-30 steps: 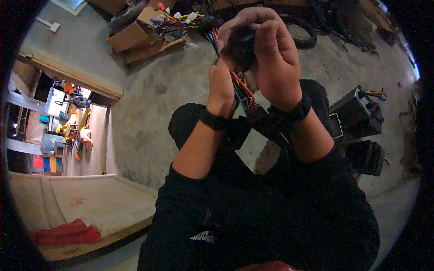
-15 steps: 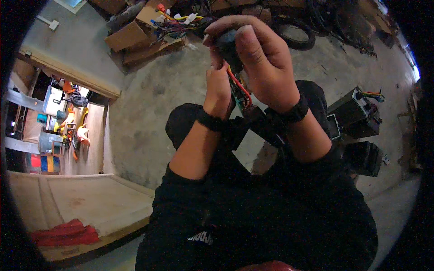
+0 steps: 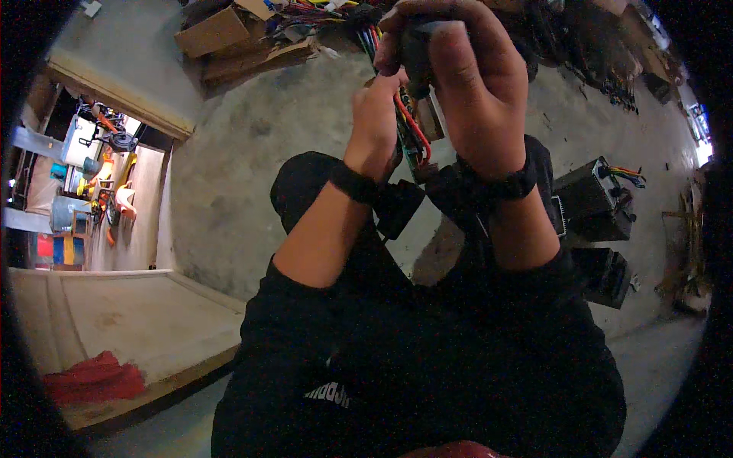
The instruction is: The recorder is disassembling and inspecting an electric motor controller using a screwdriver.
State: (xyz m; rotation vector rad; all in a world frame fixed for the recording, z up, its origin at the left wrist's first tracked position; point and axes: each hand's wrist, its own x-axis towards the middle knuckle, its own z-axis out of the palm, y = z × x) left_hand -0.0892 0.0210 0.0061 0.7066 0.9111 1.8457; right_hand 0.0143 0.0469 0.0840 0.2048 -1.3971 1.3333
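Observation:
In front of me my left hand (image 3: 372, 126) is closed around the side of a narrow green circuit board (image 3: 409, 154) with thick red wires (image 3: 414, 128) along it. A bundle of coloured wires (image 3: 371, 40) runs from its far end. Just to the right, my right hand (image 3: 482, 95) wraps round a dark, rounded, handle-like object (image 3: 418, 55), its thumb pressed along the top. The lower end of that object comes close to the board. Whether it touches the board I cannot tell, and its kind is not clear.
Finned metal boxes (image 3: 592, 200) with coloured leads stand on the concrete floor (image 3: 221, 175) at right. Cardboard boxes (image 3: 212, 34) and tangled wires lie at the far side. At left are a doorway and a pale panel (image 3: 145, 313) with a red cloth (image 3: 95, 379).
Both hands, with the board and the dark object, appear farther up in the picture. The right hand has shifted slightly right, and more of the red wires and the coloured bundle shows.

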